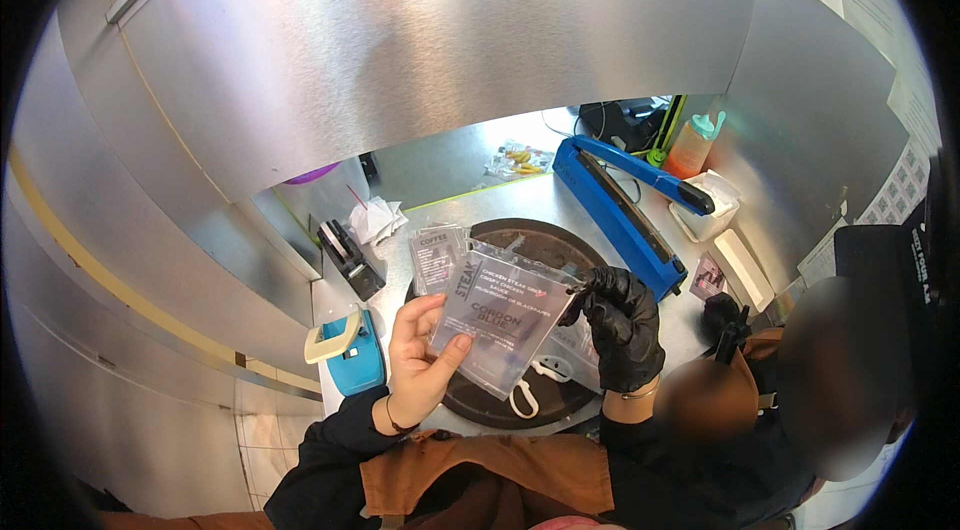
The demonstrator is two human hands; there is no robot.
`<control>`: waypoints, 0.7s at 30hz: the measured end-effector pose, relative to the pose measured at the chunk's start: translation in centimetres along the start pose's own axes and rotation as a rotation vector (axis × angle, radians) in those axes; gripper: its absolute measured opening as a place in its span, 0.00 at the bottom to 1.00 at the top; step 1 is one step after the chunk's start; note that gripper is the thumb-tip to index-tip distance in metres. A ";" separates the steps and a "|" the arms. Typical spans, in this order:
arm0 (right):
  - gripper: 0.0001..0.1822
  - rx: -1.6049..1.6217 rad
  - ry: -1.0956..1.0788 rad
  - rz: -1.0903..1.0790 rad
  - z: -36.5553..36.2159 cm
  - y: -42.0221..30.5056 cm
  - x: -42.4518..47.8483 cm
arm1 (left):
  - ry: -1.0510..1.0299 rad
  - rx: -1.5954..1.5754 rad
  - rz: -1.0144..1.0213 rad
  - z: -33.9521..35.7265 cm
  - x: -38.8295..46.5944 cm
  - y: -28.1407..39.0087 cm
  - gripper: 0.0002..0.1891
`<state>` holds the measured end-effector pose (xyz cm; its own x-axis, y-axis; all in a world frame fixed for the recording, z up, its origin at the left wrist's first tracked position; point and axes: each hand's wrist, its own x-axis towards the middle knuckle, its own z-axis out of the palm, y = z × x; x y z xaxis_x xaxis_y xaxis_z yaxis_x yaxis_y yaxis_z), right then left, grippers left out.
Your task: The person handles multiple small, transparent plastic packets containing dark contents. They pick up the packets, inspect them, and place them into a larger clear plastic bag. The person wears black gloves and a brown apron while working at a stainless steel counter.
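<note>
My bare left hand (425,357) grips the lower left of a plastic-covered menu card (504,316), thumb on its front. The card is tilted and bears printed writing. At its upper right corner, my black-gloved right hand (624,327) pinches the clear plastic edge. Below the card is a round dark brown tray (487,406), partly hidden. White-handled scissors (527,401) lie on it, their blades out of sight. Several similar printed cards (436,256) are piled at the tray's upper left. Another plastic-covered card (571,350) shows behind the held one.
A blue impulse sealer (619,218) stands at the back right, near a sauce bottle (690,143) and a white tub (703,218). On the left are a tape dispenser (351,260) and a teal hole punch (352,357). A person in a cap (874,275) is close on my right.
</note>
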<state>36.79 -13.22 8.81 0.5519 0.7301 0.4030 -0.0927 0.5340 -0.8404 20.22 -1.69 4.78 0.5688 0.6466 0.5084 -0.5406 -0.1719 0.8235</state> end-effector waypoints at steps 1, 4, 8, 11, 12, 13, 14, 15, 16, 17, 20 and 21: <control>0.15 -0.039 0.009 0.007 -0.1 0.1 0.0 | 0.005 0.006 -0.007 0.1 0.0 0.0 0.24; 0.13 -0.146 0.021 0.026 -0.4 0.2 0.0 | 0.007 0.027 -0.018 0.2 0.0 -0.1 0.24; 0.12 -0.213 -0.054 0.042 -1.9 1.0 0.0 | 0.000 0.028 -0.032 0.1 0.0 -0.4 0.23; 0.13 -0.122 -0.043 0.000 -2.3 1.6 -0.1 | 0.017 0.001 -0.054 0.1 0.1 -0.4 0.23; 0.13 -0.074 -0.023 -0.022 -2.3 1.8 -0.2 | 0.023 -0.007 -0.060 0.1 0.1 -0.4 0.23; 0.12 -0.095 -0.009 -0.019 -2.8 2.2 -0.1 | 0.025 -0.003 -0.053 0.0 0.1 -0.5 0.23; 0.12 -0.035 -0.019 -0.020 -2.9 2.3 -0.2 | 0.026 0.000 -0.045 -0.1 0.1 -0.6 0.24; 0.12 0.025 -0.028 -0.020 -2.7 2.2 -0.1 | 0.028 0.004 -0.037 -0.2 0.1 -0.7 0.24; 0.12 0.085 -0.037 -0.022 -2.6 2.0 -0.1 | 0.030 -0.006 -0.036 -0.2 0.1 -0.7 0.24; 0.13 0.098 -0.029 -0.032 -2.8 2.4 -0.1 | 0.032 -0.015 -0.035 -0.2 0.1 -0.6 0.24; 0.15 -0.024 0.084 -0.030 -1.9 2.0 0.0 | 0.050 -0.041 -0.050 -0.1 0.1 -0.4 0.24; 0.14 -0.035 0.091 -0.027 -1.5 1.8 0.0 | 0.057 -0.049 -0.058 -0.1 0.1 -0.4 0.24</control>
<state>37.92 -12.88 6.75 0.6272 0.6726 0.3926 -0.0486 0.5369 -0.8422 20.44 -1.45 4.49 0.5645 0.6957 0.4443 -0.5384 -0.0977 0.8370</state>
